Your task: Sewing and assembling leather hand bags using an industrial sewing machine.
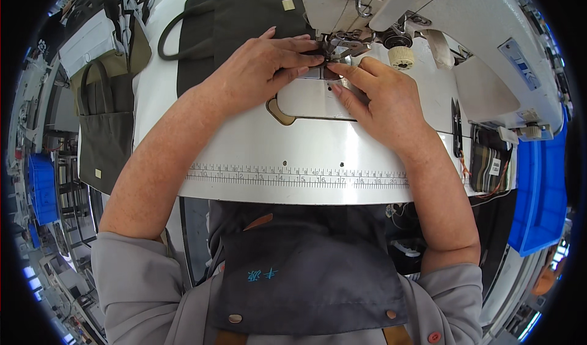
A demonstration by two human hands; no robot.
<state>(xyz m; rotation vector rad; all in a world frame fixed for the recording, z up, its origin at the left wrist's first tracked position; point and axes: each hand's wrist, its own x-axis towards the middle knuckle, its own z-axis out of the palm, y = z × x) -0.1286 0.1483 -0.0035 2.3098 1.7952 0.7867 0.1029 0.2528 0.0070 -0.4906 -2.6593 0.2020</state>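
Observation:
A dark olive fabric bag piece [251,16] with a looped handle lies on the machine bed, reaching to the presser foot [343,43] of a white sewing machine [489,33]. My left hand [263,66] rests on its near edge, fingers stretched toward the foot, thumb along the edge. Just right of the foot, my right hand [385,97] presses its index fingertip down by a small dark brown patch, its thumb apart below. Whether that patch is material or part of the machine, I cannot tell. The fabric under the fingertips is hidden.
Stacked olive bag pieces [107,125] with handles hang at the left edge. A printed ruler [299,177] runs along the white table's front. Thread snips [457,125] and a striped pouch [489,161] lie at right, beside a blue bin [538,192].

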